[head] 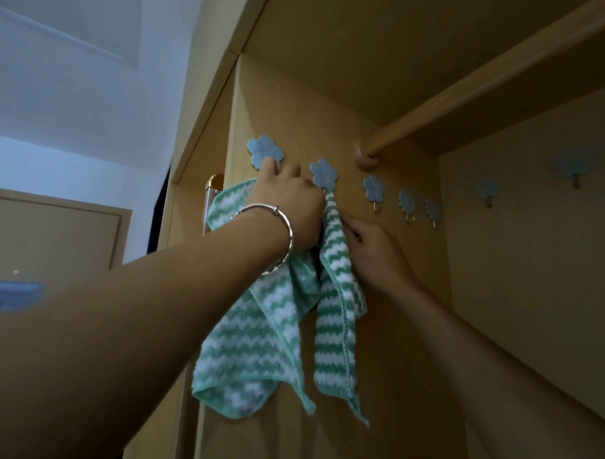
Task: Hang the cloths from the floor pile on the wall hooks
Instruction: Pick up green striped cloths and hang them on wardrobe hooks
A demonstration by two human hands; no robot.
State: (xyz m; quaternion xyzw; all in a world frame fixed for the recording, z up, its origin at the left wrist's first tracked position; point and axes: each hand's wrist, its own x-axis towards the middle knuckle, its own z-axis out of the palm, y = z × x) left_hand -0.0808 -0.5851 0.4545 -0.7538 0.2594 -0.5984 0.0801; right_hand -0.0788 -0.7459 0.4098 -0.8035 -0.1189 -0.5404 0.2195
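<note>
Two green-and-white zigzag cloths hang against the wooden closet wall. My left hand, with a silver bangle on the wrist, grips the left cloth up by the first blue flower hook. The second cloth hangs from the second flower hook. My right hand pinches that cloth's upper edge just below the hook. The floor pile is out of view.
Three more blue flower hooks run along the same wall to the right, bare. Two further hooks sit on the back wall. A wooden closet rod crosses overhead. A door and white wall lie to the left.
</note>
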